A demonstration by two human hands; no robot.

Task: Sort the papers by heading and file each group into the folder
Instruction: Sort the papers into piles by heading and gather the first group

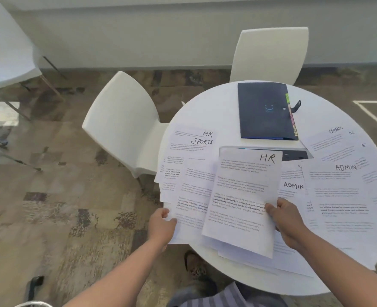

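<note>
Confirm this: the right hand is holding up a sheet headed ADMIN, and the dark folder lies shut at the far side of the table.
Not quite. In the head view the sheet held by the right hand is headed HR, not ADMIN. The dark folder does lie shut at the table's far side.

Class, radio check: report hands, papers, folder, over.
Right hand pinches HR sheet. Left hand grips another sheet. Papers loose, unsorted. Folder closed, nothing filed.

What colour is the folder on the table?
Dark navy blue folder, with coloured tabs at its right edge; head view.
</note>
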